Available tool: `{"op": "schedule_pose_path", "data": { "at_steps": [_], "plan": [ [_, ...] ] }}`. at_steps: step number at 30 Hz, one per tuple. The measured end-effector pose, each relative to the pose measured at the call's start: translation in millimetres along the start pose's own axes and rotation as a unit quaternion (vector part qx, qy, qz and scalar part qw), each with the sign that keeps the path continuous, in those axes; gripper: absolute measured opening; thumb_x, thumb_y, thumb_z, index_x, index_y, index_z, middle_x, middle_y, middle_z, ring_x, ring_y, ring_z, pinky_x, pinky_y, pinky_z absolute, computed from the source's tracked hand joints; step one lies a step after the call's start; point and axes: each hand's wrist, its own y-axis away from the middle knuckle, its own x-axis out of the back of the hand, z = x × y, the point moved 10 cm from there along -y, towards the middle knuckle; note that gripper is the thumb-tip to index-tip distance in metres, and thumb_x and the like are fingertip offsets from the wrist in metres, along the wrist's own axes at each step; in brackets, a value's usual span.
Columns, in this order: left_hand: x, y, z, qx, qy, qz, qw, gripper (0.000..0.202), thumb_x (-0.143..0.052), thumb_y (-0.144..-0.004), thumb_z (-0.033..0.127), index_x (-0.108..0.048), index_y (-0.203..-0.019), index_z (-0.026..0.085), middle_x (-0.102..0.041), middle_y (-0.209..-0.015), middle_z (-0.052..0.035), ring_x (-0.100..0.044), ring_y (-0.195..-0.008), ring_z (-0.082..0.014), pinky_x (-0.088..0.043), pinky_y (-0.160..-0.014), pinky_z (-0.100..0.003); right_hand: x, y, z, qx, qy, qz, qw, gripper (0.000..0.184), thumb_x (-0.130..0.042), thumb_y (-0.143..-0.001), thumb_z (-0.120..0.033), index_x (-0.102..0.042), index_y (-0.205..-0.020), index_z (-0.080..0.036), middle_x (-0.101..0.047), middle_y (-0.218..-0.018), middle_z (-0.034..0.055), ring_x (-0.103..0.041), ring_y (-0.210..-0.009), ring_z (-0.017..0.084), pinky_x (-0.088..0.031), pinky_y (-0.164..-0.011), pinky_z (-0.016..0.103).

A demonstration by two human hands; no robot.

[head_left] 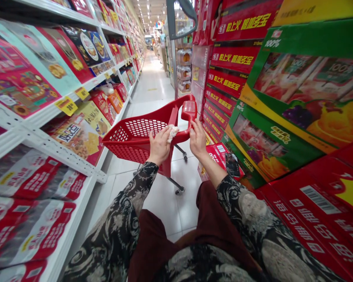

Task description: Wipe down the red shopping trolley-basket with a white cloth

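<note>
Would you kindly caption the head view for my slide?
Supermarket aisle: left hand holds a white cloth on the handle of the red shopping cart, right hand beside it.

Bright overhead ceiling lights (147, 11), glossy floor (153, 86) glare, strong wide-angle bending at edges.

- Left hand (159, 145): just left of the cart handle (182, 136), back to the camera, fingers curled tight on a white cloth (172, 132) pressed against the handle.
- Right hand (197, 139): at the handle's right end, fingers stretched upward, tips touching it, not wrapped round.
- Both forearms reach forward toward the handle, elbows bent, right forearm partly bare.
</note>
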Motion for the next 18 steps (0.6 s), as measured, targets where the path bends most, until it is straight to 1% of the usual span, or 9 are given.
{"op": "schedule_pose_path", "data": {
  "at_steps": [1,4,6,7,8,11,13,15,18],
  "plan": [
    [0.5,-1,7,-0.011,0.001,-0.002,1.000,0.040,-0.030,-0.091,0.025,-0.049,-0.127,0.023,-0.048,-0.138,-0.0075,-0.045,-0.125,-0.0191,-0.010,-0.112,-0.050,0,0,-2,0.003,0.001,0.001,1.000,0.050,-0.020,-0.094,-0.043,-0.049,-0.127,-0.019,-0.043,-0.140,0.0093,-0.034,-0.133,0.023,-0.028,-0.109,0.045],
    [0.5,-6,37,-0.066,0.010,-0.016,0.998,0.040,-0.032,-0.091,0.025,-0.049,-0.127,0.023,-0.047,-0.139,-0.0072,-0.044,-0.126,-0.0190,-0.007,-0.113,-0.048,0,0,-11,0.024,0.005,0.007,1.000,0.052,-0.015,-0.095,-0.043,-0.050,-0.126,-0.021,-0.043,-0.139,0.0074,-0.034,-0.133,0.021,-0.029,-0.109,0.043],
    [0.3,-10,43,-0.077,0.015,-0.020,0.997,0.040,-0.031,-0.091,0.024,-0.049,-0.127,0.023,-0.047,-0.138,-0.0068,-0.044,-0.126,-0.0193,-0.006,-0.113,-0.049,2,-1,-16,0.035,0.008,0.010,0.999,0.054,-0.012,-0.095,-0.044,-0.051,-0.126,-0.022,-0.043,-0.139,0.0062,-0.033,-0.133,0.020,-0.029,-0.110,0.042],
    [0.4,-12,39,-0.069,0.017,-0.020,0.997,0.040,-0.031,-0.091,0.023,-0.049,-0.126,0.023,-0.048,-0.138,-0.0066,-0.045,-0.125,-0.0195,-0.006,-0.113,-0.050,3,-1,-17,0.035,0.009,0.011,0.999,0.054,-0.012,-0.095,-0.045,-0.051,-0.125,-0.022,-0.043,-0.139,0.0061,-0.033,-0.133,0.020,-0.029,-0.110,0.042],
    [0.3,-13,31,-0.052,0.019,-0.020,0.998,0.039,-0.031,-0.091,0.023,-0.049,-0.126,0.023,-0.049,-0.137,-0.0062,-0.046,-0.124,-0.0199,-0.006,-0.113,-0.050,3,-2,-17,0.034,0.009,0.007,0.999,0.055,-0.013,-0.095,-0.046,-0.052,-0.124,-0.021,-0.043,-0.140,0.0065,-0.033,-0.133,0.021,-0.029,-0.110,0.042],
    [-2.2,-15,-9,0.034,0.020,-0.029,0.999,0.035,-0.034,-0.090,0.022,-0.054,-0.118,0.024,-0.058,-0.126,-0.0060,-0.051,-0.117,-0.0212,-0.013,-0.112,-0.050,-2,-3,-16,0.024,0.004,-0.017,1.000,0.056,-0.018,-0.094,-0.049,-0.053,-0.123,-0.017,-0.042,-0.140,0.0105,-0.034,-0.133,0.023,-0.031,-0.109,0.043],
    [-4.7,-15,-28,0.069,0.019,-0.043,0.997,0.032,-0.035,-0.089,0.022,-0.057,-0.112,0.024,-0.063,-0.118,-0.0058,-0.054,-0.111,-0.0218,-0.018,-0.111,-0.049,-7,-3,-15,0.020,0.001,-0.035,0.999,0.056,-0.020,-0.094,-0.049,-0.053,-0.124,-0.015,-0.041,-0.141,0.0121,-0.035,-0.132,0.023,-0.032,-0.108,0.042],
    [-5.6,-15,-31,0.062,0.014,-0.051,0.997,0.031,-0.034,-0.089,0.024,-0.057,-0.110,0.024,-0.064,-0.114,-0.0054,-0.055,-0.109,-0.0218,-0.022,-0.109,-0.050,-11,-4,-15,0.019,-0.002,-0.045,0.999,0.055,-0.022,-0.094,-0.049,-0.052,-0.126,-0.016,-0.041,-0.141,0.0112,-0.034,-0.133,0.023,-0.031,-0.109,0.041],
    [-4.6,-15,-24,0.047,0.004,-0.045,0.998,0.035,-0.031,-0.090,0.024,-0.055,-0.115,0.024,-0.062,-0.118,-0.0049,-0.053,-0.112,-0.0209,-0.022,-0.108,-0.050,-17,-6,-12,0.028,-0.013,-0.055,0.998,0.053,-0.027,-0.093,-0.048,-0.047,-0.131,-0.018,-0.038,-0.144,0.0099,-0.031,-0.135,0.022,-0.028,-0.111,0.041]
  ]
}}
